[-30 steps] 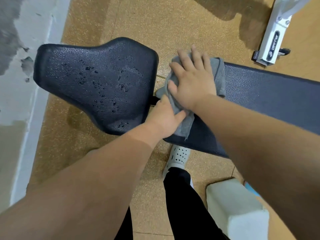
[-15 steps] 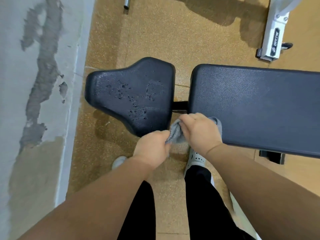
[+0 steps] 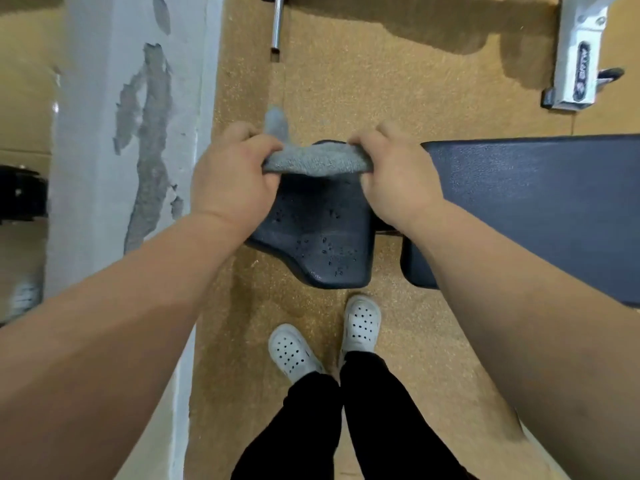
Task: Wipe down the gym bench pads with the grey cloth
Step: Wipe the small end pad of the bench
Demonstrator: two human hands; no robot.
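Head view looked straight down on a grey terry cloth (image 3: 313,163), bunched into a thick roll and stretched between two hands above the far part of a small dark blue textured seat pad (image 3: 323,237). One loose corner of the cloth stood up behind the left hand, over the floor. The near part of the seat pad carried many small water drops. To its right, apart from it by a narrow gap, lay a long dark blue back pad (image 3: 526,209) of the same textured material, and its surface looked dry.

The left hand (image 3: 232,178) was clenched around the left end of the cloth, knuckles up, thumb side turned to the middle. The right hand (image 3: 398,174) gripped the right end in the same manner, and it hid the gap between both pads. Both bare forearms reached forward from the lower corners.

Below the seat pad stood two white perforated clogs (image 3: 325,341) under black trouser legs (image 3: 346,427), on a speckled tan rubber floor (image 3: 398,81). On the left ran a white painted wall base (image 3: 104,168) with grey patches where the paint was peeled. A short chrome bar (image 3: 276,24) lay at the top, and a white metal frame foot (image 3: 576,57) with a dark label stood at the top right.
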